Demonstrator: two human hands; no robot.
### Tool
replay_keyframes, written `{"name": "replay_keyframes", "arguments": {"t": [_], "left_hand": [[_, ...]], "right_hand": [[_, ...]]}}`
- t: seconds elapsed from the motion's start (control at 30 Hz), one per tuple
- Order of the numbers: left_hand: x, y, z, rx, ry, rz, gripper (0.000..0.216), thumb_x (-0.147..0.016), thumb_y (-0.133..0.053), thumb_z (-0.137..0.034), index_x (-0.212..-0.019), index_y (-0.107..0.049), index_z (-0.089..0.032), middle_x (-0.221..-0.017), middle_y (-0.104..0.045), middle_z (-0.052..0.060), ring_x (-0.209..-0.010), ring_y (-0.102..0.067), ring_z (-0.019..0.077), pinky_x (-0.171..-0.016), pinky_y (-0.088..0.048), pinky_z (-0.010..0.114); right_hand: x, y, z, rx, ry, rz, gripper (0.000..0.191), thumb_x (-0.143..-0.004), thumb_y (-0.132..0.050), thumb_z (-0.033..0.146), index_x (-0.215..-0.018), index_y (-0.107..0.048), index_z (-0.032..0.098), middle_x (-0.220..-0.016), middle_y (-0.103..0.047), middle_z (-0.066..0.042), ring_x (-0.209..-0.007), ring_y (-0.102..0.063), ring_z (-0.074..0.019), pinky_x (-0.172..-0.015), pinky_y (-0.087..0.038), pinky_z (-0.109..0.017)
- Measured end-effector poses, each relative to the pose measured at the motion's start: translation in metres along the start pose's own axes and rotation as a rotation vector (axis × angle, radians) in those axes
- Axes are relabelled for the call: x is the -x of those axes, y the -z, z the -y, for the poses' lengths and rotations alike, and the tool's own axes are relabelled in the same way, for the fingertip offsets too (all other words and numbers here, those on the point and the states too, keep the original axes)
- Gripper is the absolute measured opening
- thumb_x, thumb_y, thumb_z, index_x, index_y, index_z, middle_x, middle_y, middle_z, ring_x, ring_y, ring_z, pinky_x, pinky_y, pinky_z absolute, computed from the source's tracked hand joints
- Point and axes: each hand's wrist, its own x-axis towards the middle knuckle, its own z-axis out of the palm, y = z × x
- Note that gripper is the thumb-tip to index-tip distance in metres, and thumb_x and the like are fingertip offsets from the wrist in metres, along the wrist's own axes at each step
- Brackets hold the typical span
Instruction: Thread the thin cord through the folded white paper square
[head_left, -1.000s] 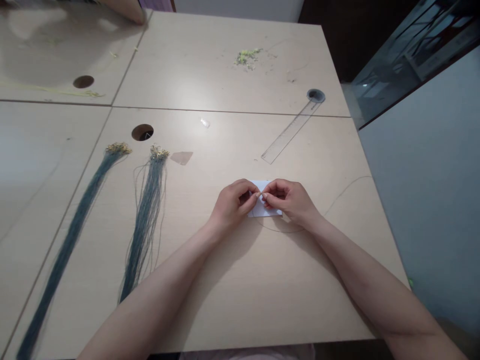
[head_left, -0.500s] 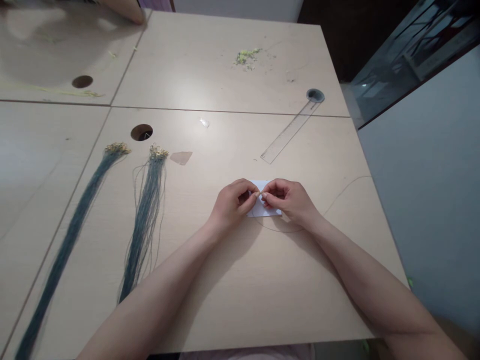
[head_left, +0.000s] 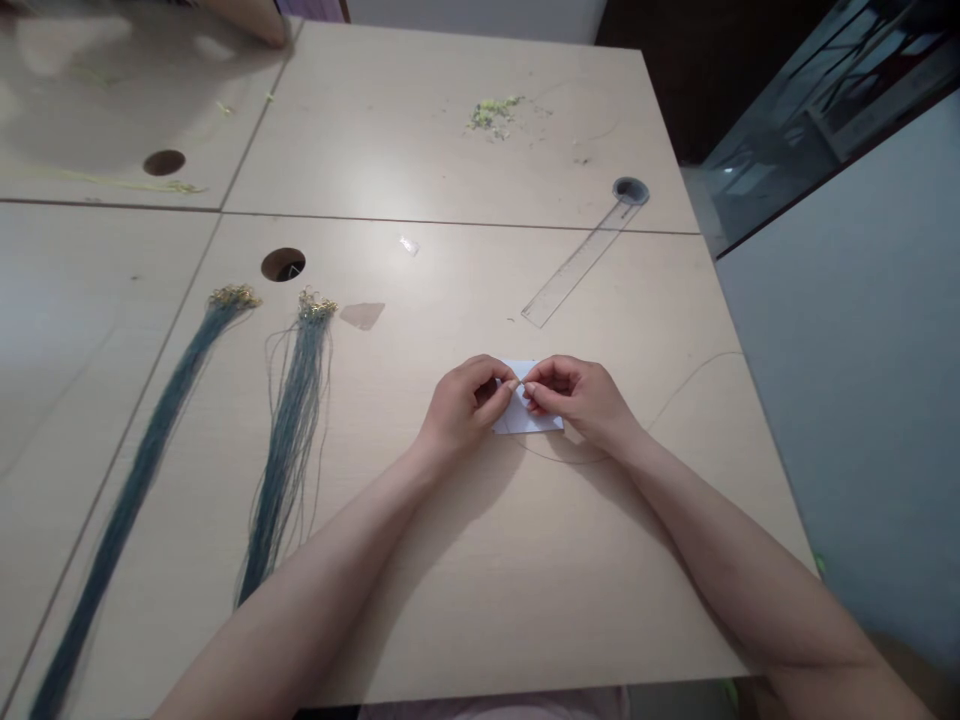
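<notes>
My left hand [head_left: 465, 405] and my right hand [head_left: 577, 398] meet fingertip to fingertip over a small white paper [head_left: 525, 420] lying on the light wooden table [head_left: 480, 560]. Both hands are pinched shut on something tiny between them; it is too small to name. A thin thread [head_left: 675, 385] runs from under my right hand in a curve toward the table's right edge. Two bundles of teal cords with gold ends lie to the left, the left bundle [head_left: 142, 470] and the right bundle [head_left: 289, 440].
A clear ruler [head_left: 577, 265] lies slanted beyond my hands, by a grey cable grommet [head_left: 630, 190]. Open cable holes [head_left: 283, 264] sit near the cord ends. Yellow-green scraps [head_left: 491, 112] lie at the far side. Another person's arm [head_left: 247, 20] shows at the top left.
</notes>
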Motion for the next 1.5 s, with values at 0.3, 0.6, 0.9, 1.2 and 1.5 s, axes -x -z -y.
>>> {"name": "replay_keyframes", "arguments": {"t": [0.3, 0.6, 0.9, 1.2, 1.5], "left_hand": [[-0.0004, 0.0002, 0.0008, -0.006, -0.024, 0.007, 0.014, -0.081, -0.05, -0.024, -0.078, -0.061, -0.016, -0.075, -0.059, 0.001, -0.064, -0.049, 0.0091, -0.057, -0.036, 0.021], [-0.0003, -0.0003, 0.0009, -0.004, -0.027, 0.001, 0.015, -0.081, -0.05, -0.025, -0.078, -0.062, -0.016, -0.076, -0.06, 0.002, -0.066, -0.051, 0.0102, -0.056, -0.037, 0.022], [-0.0007, -0.0003, 0.0015, -0.035, -0.048, -0.002, 0.012, -0.08, -0.05, -0.022, -0.076, -0.06, -0.016, -0.074, -0.058, 0.001, -0.061, -0.047, 0.0086, -0.056, -0.036, 0.021], [-0.0002, -0.0006, 0.0012, -0.024, -0.051, 0.006, 0.011, -0.08, -0.05, -0.02, -0.076, -0.059, -0.016, -0.075, -0.057, 0.001, -0.062, -0.047, 0.0085, -0.056, -0.035, 0.021], [-0.0002, -0.0004, 0.0011, -0.018, -0.035, 0.001, 0.013, -0.081, -0.049, -0.022, -0.077, -0.059, -0.016, -0.075, -0.057, 0.001, -0.063, -0.047, 0.0093, -0.057, -0.035, 0.022]], "right_hand": [[0.001, 0.0, 0.0003, -0.011, 0.008, 0.001, 0.013, -0.072, -0.06, 0.029, -0.075, -0.06, 0.017, -0.068, -0.061, -0.001, -0.059, -0.058, -0.011, -0.057, -0.05, -0.024], [0.0001, 0.001, -0.0025, 0.045, 0.073, 0.0, 0.008, -0.073, -0.058, 0.025, -0.076, -0.06, 0.017, -0.066, -0.061, -0.001, -0.056, -0.057, -0.011, -0.055, -0.048, -0.024], [0.0012, 0.0005, -0.0008, 0.22, 0.201, -0.024, 0.007, -0.075, -0.055, 0.02, -0.077, -0.062, 0.018, -0.067, -0.062, -0.001, -0.06, -0.058, -0.0123, -0.057, -0.046, -0.024], [0.0004, 0.0008, -0.0019, 0.233, 0.218, -0.007, 0.007, -0.076, -0.055, 0.02, -0.078, -0.062, 0.019, -0.068, -0.062, -0.001, -0.059, -0.059, -0.0124, -0.057, -0.046, -0.025], [-0.0005, 0.0003, -0.004, 0.175, 0.211, -0.013, 0.008, -0.077, -0.055, 0.023, -0.078, -0.062, 0.018, -0.066, -0.062, 0.0, -0.057, -0.059, -0.0125, -0.057, -0.047, -0.026]]}}
